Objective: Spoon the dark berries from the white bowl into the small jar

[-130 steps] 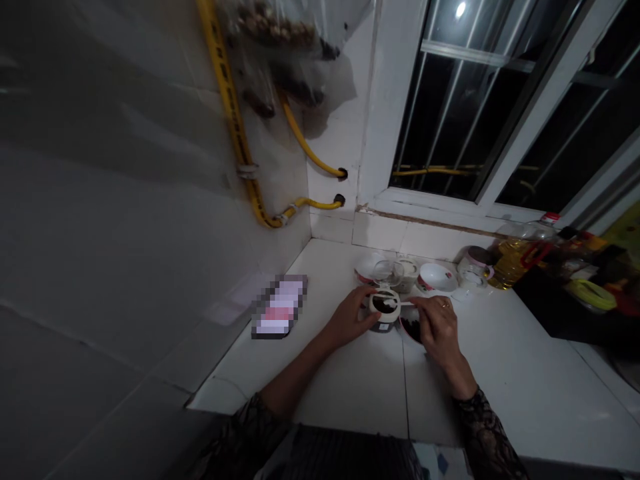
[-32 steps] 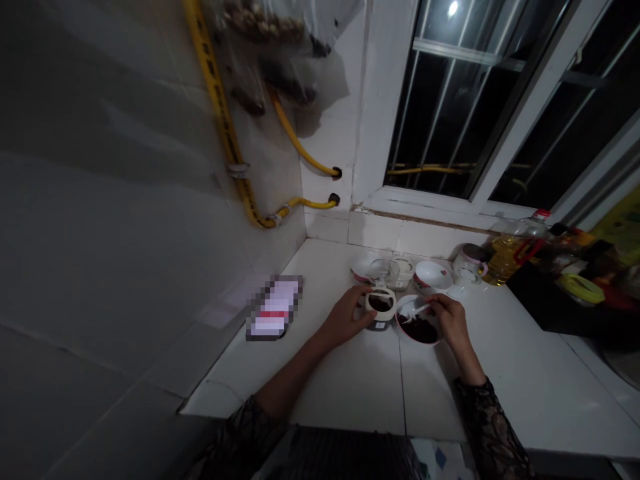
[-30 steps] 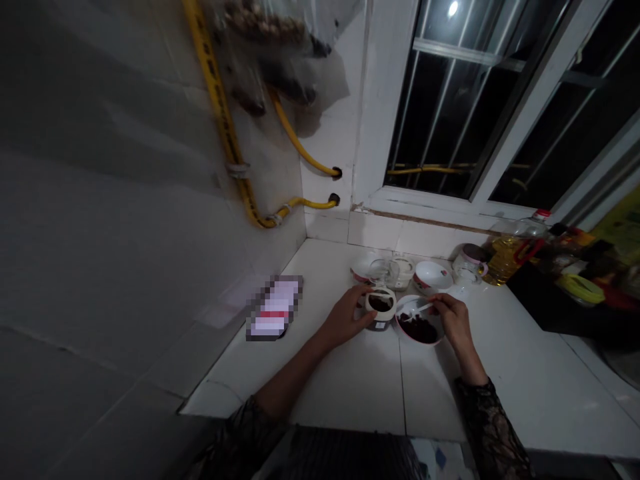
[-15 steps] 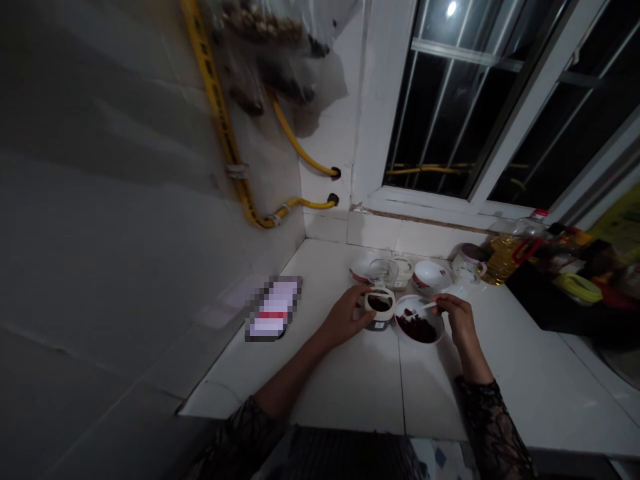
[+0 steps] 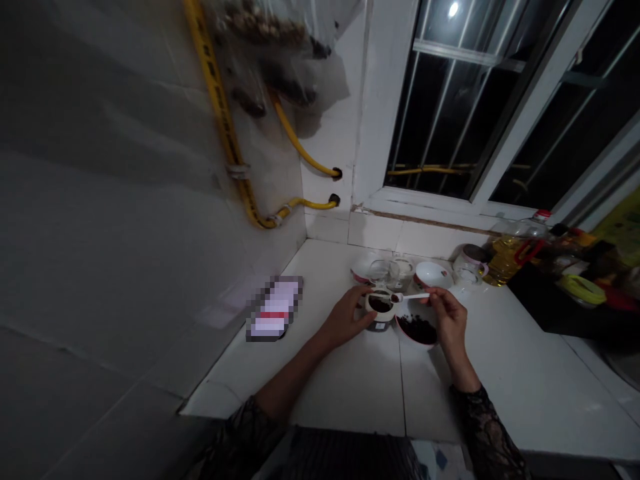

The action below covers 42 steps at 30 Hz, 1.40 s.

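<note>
My left hand (image 5: 350, 313) is wrapped round the side of a small seasoning jar (image 5: 380, 325) with a pale rim, a dark lower body and dark contents; its clear lid is flipped up behind. Pinched in my right hand (image 5: 449, 319) is the handle of a small white spoon (image 5: 413, 296). The spoon's bowl carries a little dark reddish stuff and hovers at the right edge of the jar's opening. Below the spoon, right beside the jar, stands a white bowl (image 5: 404, 333) holding dark, crumbly stuff. My right fingers partly cover the bowl's right side.
Behind are another white bowl (image 5: 431, 273), a second lidded jar (image 5: 401, 272) and a glass jar (image 5: 469, 265). An oil bottle (image 5: 505, 257) and a black box (image 5: 535, 300) of condiments stand right. A blurred phone (image 5: 275, 310) lies left, below yellow pipes (image 5: 220, 120) on the wall.
My right hand has lifted the spoon out of the white bowl and moved it up and left to the jar's opening, with some dark stuff on it. My left hand stays on the jar.
</note>
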{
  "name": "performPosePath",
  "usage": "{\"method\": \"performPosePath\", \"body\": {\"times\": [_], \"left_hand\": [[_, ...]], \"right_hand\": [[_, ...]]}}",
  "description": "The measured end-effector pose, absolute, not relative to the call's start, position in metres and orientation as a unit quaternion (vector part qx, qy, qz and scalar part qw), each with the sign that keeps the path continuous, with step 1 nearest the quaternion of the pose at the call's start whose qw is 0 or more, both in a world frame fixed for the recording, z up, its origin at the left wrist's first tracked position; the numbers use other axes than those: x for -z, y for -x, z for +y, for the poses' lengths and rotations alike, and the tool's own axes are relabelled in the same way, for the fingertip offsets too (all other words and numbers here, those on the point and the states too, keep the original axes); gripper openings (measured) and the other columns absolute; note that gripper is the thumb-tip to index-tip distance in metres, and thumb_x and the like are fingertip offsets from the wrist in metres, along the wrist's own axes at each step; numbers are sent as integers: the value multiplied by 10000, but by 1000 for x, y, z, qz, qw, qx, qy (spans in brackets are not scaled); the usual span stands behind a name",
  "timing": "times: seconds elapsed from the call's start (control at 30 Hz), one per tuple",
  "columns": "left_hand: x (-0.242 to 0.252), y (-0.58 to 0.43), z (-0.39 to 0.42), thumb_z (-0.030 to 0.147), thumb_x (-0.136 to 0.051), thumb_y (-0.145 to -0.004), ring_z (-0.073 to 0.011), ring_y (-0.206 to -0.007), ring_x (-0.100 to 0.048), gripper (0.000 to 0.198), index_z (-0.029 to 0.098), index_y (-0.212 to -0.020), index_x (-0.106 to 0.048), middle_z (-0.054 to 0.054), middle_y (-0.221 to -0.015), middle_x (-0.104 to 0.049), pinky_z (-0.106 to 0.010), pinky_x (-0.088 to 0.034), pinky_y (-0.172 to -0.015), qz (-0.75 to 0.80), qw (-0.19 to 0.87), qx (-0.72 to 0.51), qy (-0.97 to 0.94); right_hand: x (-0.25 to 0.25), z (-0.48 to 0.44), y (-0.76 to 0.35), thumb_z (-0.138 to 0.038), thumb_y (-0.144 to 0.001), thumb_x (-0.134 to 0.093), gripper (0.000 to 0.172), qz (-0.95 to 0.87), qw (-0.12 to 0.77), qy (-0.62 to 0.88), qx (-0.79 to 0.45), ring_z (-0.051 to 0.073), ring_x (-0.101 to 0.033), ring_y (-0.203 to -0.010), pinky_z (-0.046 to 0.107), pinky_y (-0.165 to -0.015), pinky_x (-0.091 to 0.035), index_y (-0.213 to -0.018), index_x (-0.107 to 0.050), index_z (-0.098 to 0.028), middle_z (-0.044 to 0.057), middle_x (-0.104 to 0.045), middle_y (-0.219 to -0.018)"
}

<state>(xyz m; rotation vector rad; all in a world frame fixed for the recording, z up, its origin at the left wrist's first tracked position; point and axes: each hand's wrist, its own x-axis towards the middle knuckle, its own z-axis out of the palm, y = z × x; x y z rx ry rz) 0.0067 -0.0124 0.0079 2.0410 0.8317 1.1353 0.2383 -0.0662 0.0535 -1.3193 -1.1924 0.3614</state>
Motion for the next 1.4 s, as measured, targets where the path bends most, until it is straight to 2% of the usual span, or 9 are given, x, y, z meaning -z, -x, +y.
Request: {"method": "performPosePath", "body": {"times": [0.07,0.23,0.43,0.6,0.73,0.87,1.07,1.2,1.4], "left_hand": [[-7,-7,-13,300,-622,-847,-268,-1174,-585,418,201,-1240,-517,-131,-1295,-583,-389,-553,-883,316,324,-438,-777],[-7,-6,-13,303,-631,-842,-268,-1160,-594,424,203,-1239,-523,-128,-1291,-592,-387,-555,-874,310,327,-446,-773],[-9,-6,-13,308,-625,-845,-266,-1162,-591,409,210,-1231,-528,-125,-1291,-589,-380,-557,-871,318,328,-436,-775],[-9,-6,-13,307,-634,-839,-264,-1142,-601,415,219,-1231,-527,-118,-1278,-600,-380,-559,-858,322,329,-434,-774],[-8,-6,-13,320,-629,-848,-260,-1146,-597,418,216,-1238,-522,-119,-1280,-597,-376,-554,-866,318,332,-437,-773],[-8,-6,-13,320,-637,-836,-268,-1151,-597,428,206,-1234,-525,-123,-1280,-598,-377,-556,-861,318,332,-440,-772],[-8,-6,-12,324,-637,-845,-264,-1157,-594,429,219,-1244,-520,-123,-1308,-587,-376,-556,-857,320,330,-435,-774],[-8,-6,-12,318,-628,-848,-261,-1155,-593,420,221,-1243,-520,-118,-1294,-592,-377,-554,-863,317,324,-439,-776],[-9,-6,-14,315,-626,-854,-262,-1149,-603,408,222,-1240,-532,-114,-1285,-601,-374,-560,-865,317,323,-439,-776]], "right_hand": [[-54,-71,-227,-373,-877,-525,238,-614,572,541,-61,217,-622,-759,364,-775,-464,-875,-700,-211,43,-702,-721],[-57,-77,-223,-254,-929,-465,237,-727,494,471,76,188,-587,-676,385,-798,-439,-909,-698,-219,27,-667,-702],[-53,-72,-254,-336,-911,-469,254,-608,534,585,56,241,-622,-826,374,-808,-454,-892,-688,-208,62,-708,-750],[-50,-62,-278,-276,-834,-452,252,-646,407,644,42,229,-636,-706,373,-821,-431,-843,-696,-211,43,-701,-667],[-50,-59,-279,-245,-784,-456,254,-669,361,649,29,225,-642,-680,364,-803,-433,-823,-704,-211,38,-695,-642],[-50,-60,-266,-285,-771,-446,263,-664,374,642,-89,213,-635,-639,331,-714,-450,-779,-703,-227,16,-680,-602],[-45,-57,-261,-358,-690,-501,232,-563,453,653,-228,195,-600,-564,305,-611,-441,-703,-682,-214,3,-658,-534],[-45,-55,-270,-372,-638,-517,229,-520,493,649,-254,189,-569,-531,308,-593,-445,-674,-671,-206,4,-629,-490],[-47,-55,-274,-382,-630,-510,232,-508,495,669,-221,195,-572,-555,310,-604,-443,-671,-667,-216,6,-621,-504]]}}
